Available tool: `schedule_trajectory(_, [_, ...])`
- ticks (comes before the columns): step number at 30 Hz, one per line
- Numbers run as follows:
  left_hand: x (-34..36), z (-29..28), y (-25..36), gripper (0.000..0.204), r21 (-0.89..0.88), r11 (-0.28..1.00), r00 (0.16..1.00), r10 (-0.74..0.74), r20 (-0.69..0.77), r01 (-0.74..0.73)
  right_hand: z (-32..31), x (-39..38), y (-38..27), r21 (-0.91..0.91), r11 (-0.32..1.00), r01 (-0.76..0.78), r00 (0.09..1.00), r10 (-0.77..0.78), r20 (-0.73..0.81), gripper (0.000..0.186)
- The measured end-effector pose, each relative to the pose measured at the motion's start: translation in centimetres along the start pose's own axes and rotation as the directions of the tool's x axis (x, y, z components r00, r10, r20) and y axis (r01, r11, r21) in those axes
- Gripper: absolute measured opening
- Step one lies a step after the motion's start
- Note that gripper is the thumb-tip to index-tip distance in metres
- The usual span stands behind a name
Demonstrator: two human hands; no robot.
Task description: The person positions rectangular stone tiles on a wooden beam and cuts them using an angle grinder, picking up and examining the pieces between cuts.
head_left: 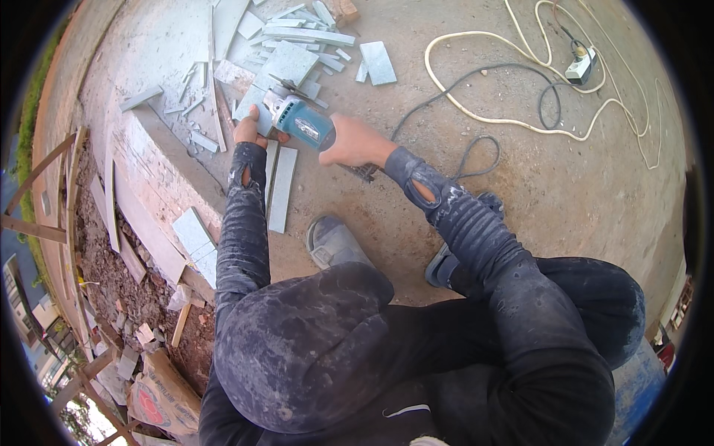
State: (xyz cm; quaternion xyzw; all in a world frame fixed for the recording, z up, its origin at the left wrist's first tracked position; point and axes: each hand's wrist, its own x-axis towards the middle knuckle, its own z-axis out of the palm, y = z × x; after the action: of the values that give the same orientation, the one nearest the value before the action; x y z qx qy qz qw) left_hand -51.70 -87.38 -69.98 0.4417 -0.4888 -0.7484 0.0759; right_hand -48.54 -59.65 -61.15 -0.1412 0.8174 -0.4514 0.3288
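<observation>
My right hand (pixel 352 141) is closed round the body of a teal angle grinder (pixel 303 123), whose head and guard sit over a pale grey-green tile (pixel 249 105). My left hand (pixel 250 131) grips the near left edge of that tile, thumb up, close beside the grinder head. Loose tiles and cut strips (pixel 297 33) lie around and beyond it on the concrete. Long narrow strips (pixel 282 189) lie just below my hands.
A sloped concrete edge (pixel 149 156) runs along the left, beside rubble, wooden planks (pixel 71 208) and a paper sack (pixel 163 390). Cream and dark cables (pixel 446 97) loop at right to a power strip (pixel 580 67). My feet (pixel 335 245) are below the work.
</observation>
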Motion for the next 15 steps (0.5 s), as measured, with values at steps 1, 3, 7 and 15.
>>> schedule_trajectory(1, [0.07, 0.05, -0.09, 0.031, 0.009, 1.0, 1.0, 0.003, -0.002, -0.003, 0.02, 0.06, 0.14, 0.001, 1.0, -0.004, 1.0, 0.004, 0.002, 0.054])
schedule_trajectory(3, [0.5, -0.3, -0.16, 0.031, -0.001, 1.0, 1.0, 0.011, 0.0, -0.011, 0.06, 0.16, 0.02, 0.004, 1.0, -0.005, 1.0, 0.005, 0.008, 0.053])
schedule_trajectory(7, [0.46, -0.24, -0.29, 0.031, -0.013, 1.0, 1.0, 0.003, 0.003, -0.003, 0.15, 0.26, 0.18, -0.001, 1.0, -0.002, 1.0, 0.002, 0.004, 0.054])
schedule_trajectory(15, [0.49, -0.2, -0.23, 0.032, 0.006, 1.0, 1.0, 0.023, -0.008, -0.023, 0.14, 0.09, 0.08, -0.004, 1.0, -0.013, 1.0, 0.013, 0.01, 0.054])
